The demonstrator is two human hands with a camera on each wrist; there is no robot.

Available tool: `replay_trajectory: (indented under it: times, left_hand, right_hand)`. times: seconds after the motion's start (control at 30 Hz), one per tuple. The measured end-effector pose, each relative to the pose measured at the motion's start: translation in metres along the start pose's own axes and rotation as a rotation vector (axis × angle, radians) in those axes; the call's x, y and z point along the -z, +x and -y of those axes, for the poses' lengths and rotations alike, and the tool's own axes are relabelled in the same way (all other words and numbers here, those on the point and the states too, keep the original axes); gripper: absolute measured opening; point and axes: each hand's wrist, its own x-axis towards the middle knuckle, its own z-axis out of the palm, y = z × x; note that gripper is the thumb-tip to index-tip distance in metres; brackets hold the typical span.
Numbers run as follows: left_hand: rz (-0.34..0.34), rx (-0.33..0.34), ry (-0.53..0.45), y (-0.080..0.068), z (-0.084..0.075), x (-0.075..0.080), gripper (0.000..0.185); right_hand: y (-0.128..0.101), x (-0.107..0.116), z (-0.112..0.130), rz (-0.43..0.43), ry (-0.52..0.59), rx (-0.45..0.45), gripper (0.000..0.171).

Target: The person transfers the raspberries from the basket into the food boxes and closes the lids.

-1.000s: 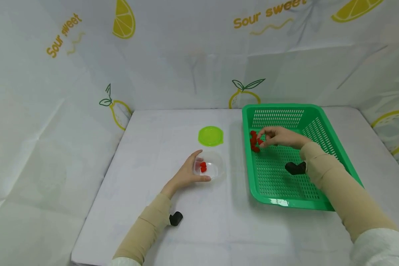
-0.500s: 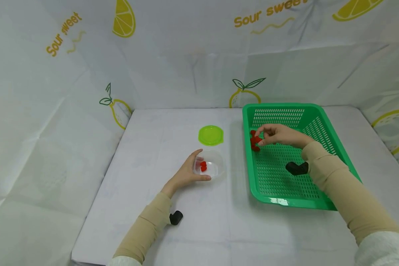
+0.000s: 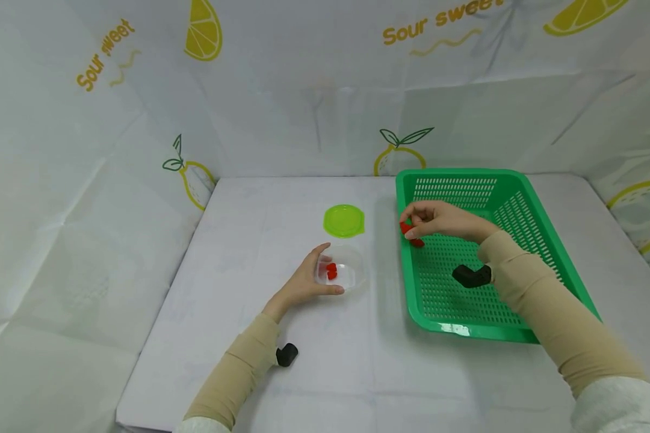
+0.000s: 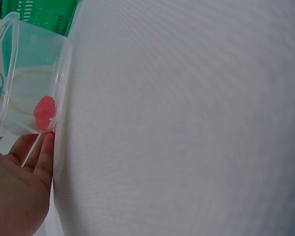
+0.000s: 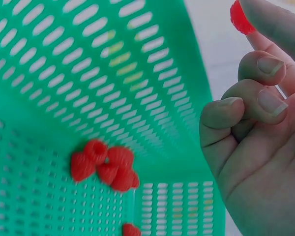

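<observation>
The right hand (image 3: 439, 221) had shifted to the edge of the basket (image 3: 482, 331), its pinched berry (image 5: 242, 18) now nearer the cup (image 3: 354, 273), which the left hand (image 3: 303, 282) gripped between thumb and fingers.

The head view looks forward and down from above the near side of the table (image 3: 238, 240), far enough back to take in both the left hand (image 3: 303, 281) and the right hand (image 3: 446, 221), with the cloth (image 3: 303, 108) at the far side. The left wrist view sits low and close over the table, turned sideways, facing past the cup (image 4: 32, 54) toward the basket (image 3: 444, 294) on the right. The right wrist view looks closely past the palm into the basket. Head and left wrist share the cup; head and right wrist share the berries (image 5: 110, 167); all three catch the basket.
</observation>
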Motion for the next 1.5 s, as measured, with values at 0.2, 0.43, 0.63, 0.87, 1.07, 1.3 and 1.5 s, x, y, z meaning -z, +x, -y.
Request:
replay_trajectory:
  times: [0.2, 0.43, 0.63, 0.87, 1.07, 1.3, 1.5]
  left_hand:
    - [0.001, 0.004, -0.003, 0.002, 0.002, 0.0, 0.104]
    - [-0.002, 0.019, 0.01, 0.002, 0.002, -0.002, 0.103]
    - [-0.001, 0.037, 0.009, 0.002, 0.001, -0.003, 0.102]
    - [0.002, 0.042, 0.005, 0.002, 0.0, -0.002, 0.101]
    - [0.006, 0.039, 0.007, 0.002, 0.001, -0.003, 0.101]
    - [0.01, 0.034, 0.005, 0.001, 0.0, -0.002, 0.101]
    - [0.017, 0.036, 0.001, -0.001, -0.001, -0.001, 0.101]
  right_hand:
    - [0.011, -0.009, 0.015, 0.028, 0.009, -0.004, 0.032]
    - [0.027, -0.022, 0.029, 0.038, -0.031, 0.01, 0.032]
    - [0.039, -0.031, 0.04, 0.058, -0.03, 0.034, 0.036]
    - [0.055, -0.04, 0.045, 0.096, 0.006, 0.066, 0.035]
    - [0.068, -0.045, 0.048, 0.149, 0.008, 0.098, 0.031]
    - [0.08, -0.052, 0.048, 0.211, -0.006, 0.08, 0.032]
    - [0.091, -0.059, 0.04, 0.249, -0.044, 0.023, 0.034]
